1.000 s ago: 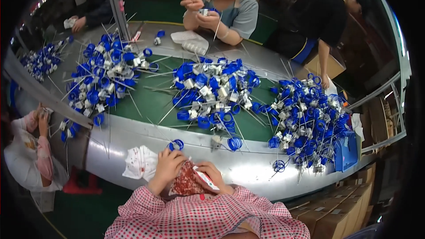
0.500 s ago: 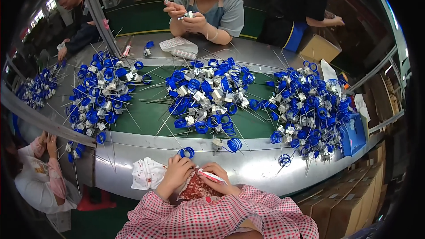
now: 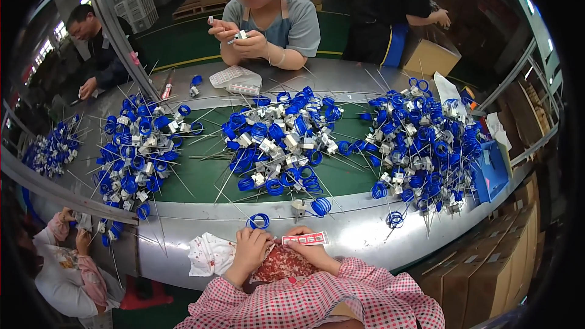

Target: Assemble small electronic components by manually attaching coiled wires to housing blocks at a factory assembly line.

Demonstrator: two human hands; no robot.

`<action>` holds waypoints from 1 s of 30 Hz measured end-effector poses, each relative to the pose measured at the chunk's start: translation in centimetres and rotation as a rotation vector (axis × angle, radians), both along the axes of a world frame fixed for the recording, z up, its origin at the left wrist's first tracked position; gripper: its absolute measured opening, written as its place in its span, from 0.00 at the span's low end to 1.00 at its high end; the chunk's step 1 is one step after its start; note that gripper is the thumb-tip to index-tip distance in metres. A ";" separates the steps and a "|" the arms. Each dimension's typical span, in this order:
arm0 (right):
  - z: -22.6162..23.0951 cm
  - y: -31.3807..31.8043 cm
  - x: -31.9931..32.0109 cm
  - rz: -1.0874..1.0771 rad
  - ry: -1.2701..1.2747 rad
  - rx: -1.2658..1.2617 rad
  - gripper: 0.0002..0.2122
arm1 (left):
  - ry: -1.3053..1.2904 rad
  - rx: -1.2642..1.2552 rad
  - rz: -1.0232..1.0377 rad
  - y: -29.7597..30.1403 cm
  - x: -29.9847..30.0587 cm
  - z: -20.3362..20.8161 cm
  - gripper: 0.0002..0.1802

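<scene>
In front of me at the near table edge, my right hand [image 3: 309, 252] pinches a narrow white strip with a red border [image 3: 304, 239], its marked face turned up. Close by on the left is my left hand [image 3: 251, 250], fingers curled together; what they hold, if anything, is hidden. Just beyond the left hand lies a coil of blue tubing [image 3: 258, 220]. A metal-and-white part with a blue coil [image 3: 320, 206] rests farther right. White printed cloth [image 3: 211, 254] sits beside my left wrist, and a red speckled cloth [image 3: 283, 263] shows between my forearms.
Large heaps of blue-coiled parts with thin metal rods lie at the middle [image 3: 286, 140], left [image 3: 137, 152] and right [image 3: 426, 146]. A blue bin [image 3: 492, 173] stands at the right end. Across the table a person [image 3: 274, 30] handles a small part; others work nearby.
My right hand has turned the red-bordered strip from slanted to nearly level, its face now showing. My left hand stays near the same place. The whole view has shifted slightly.
</scene>
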State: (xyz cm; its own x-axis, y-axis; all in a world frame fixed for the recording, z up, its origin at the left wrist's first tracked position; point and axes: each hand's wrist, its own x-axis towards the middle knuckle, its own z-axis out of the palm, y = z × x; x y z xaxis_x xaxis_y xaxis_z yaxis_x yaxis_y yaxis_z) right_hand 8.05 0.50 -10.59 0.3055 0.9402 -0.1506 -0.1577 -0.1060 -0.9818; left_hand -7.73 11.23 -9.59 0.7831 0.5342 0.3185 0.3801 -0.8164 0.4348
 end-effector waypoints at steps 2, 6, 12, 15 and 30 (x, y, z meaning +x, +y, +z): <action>0.2 0.2 0.2 -0.008 0.027 -0.014 0.08 | -0.044 -0.036 0.010 0.1 0.0 0.0 0.07; -0.1 0.3 0.3 -0.048 0.155 -0.026 0.08 | -0.125 -0.047 0.029 0.0 0.2 0.6 0.07; -0.2 -0.2 0.6 -0.159 0.690 -0.025 0.07 | -0.155 -0.032 0.023 -0.1 0.2 0.3 0.06; 0.1 -0.7 1.4 -0.215 0.672 0.009 0.07 | -0.165 -0.037 0.059 0.0 -0.2 0.2 0.06; 4.1 -3.0 5.9 -0.258 0.635 0.169 0.08 | -0.021 -0.198 -0.031 1.8 -1.8 1.3 0.24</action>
